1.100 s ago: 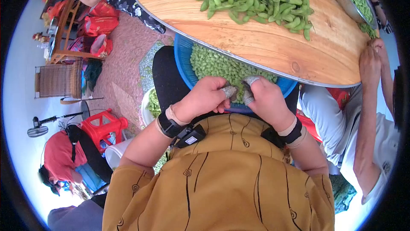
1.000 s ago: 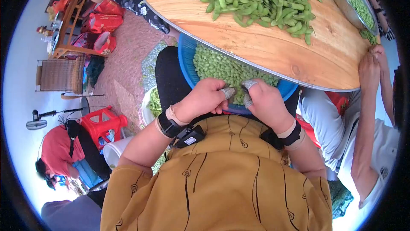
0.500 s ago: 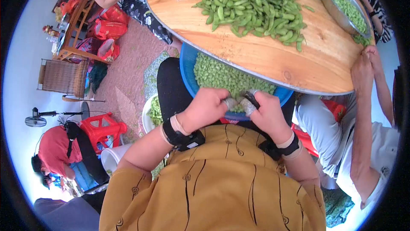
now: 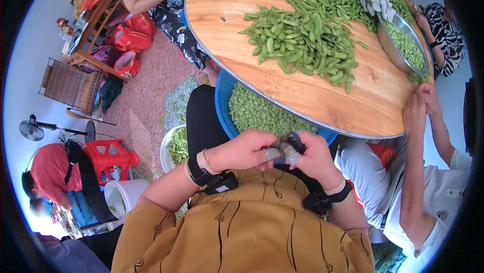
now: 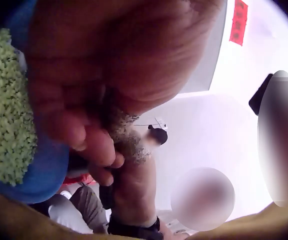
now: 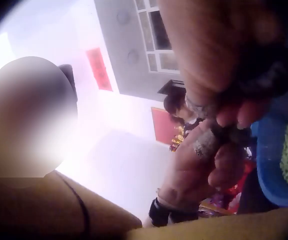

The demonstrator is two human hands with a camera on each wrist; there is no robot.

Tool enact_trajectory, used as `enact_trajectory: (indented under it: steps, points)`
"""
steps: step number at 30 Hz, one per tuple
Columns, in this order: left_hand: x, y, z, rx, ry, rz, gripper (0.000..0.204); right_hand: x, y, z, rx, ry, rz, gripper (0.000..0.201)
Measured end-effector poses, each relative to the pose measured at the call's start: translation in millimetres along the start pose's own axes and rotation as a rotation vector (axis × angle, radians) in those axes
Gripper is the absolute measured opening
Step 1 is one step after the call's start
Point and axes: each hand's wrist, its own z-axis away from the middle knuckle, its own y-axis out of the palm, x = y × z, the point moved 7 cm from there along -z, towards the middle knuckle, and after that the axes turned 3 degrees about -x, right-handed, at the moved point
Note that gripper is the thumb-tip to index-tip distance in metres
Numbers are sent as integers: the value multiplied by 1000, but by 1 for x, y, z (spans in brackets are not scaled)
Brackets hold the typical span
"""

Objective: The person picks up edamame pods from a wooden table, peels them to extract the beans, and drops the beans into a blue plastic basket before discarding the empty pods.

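My left hand (image 4: 242,152) and right hand (image 4: 317,157) meet at the fingertips above my lap, near the front rim of a blue basket (image 4: 222,106). Grey wrapping covers the thumbs and some fingertips. Curled left fingers pinch at the dark-grey finger wrap (image 4: 292,139) on the right hand. In the right wrist view the wrapped left thumb (image 6: 206,145) lies against the right fingertips; I cannot tell whether anything else is between them. Shelled green beans (image 4: 262,109) fill the basket, also seen beside the left hand (image 5: 104,65) in the left wrist view.
A round wooden table (image 4: 227,26) overhangs the basket, with heaps of green soybean pods (image 4: 302,41) and a metal bowl (image 4: 397,61) of shelled beans. A white tub (image 4: 165,154) of green husks stands left of my leg. A person's forearms (image 4: 416,116) rest at the table's right edge.
The head view has tilted, showing more of the table. Both hands have drawn back from over the basket toward my lap, and their fingertips, briefly apart, now meet.
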Motion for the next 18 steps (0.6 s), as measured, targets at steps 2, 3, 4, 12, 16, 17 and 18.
enact_trajectory:
  steps: [2, 3, 4, 12, 16, 17, 18]
  points:
    - [10, -2, 3, 23, -48, 121, 10, -1, 2, -4, -44, -163, 188, 23]
    - [9, -4, 5, 21, -44, 121, 10, 4, 2, -4, -66, -230, 280, 25]
    - [9, -5, 6, 34, -46, 183, 11, 9, 3, -4, -88, -295, 371, 26]
    - [4, -70, 62, -399, -206, 24, 15, 14, -2, -12, -86, -352, 317, 18]
    - [12, -123, 107, -562, -607, -1387, 18, 13, -3, -15, -143, -525, 377, 19]
    - [13, -125, 104, -562, -609, -1389, 18, 13, -4, -16, -159, -526, 425, 19]
    - [-9, -122, 92, -676, -411, -1343, 18, 15, -4, -17, -159, -527, 423, 19]
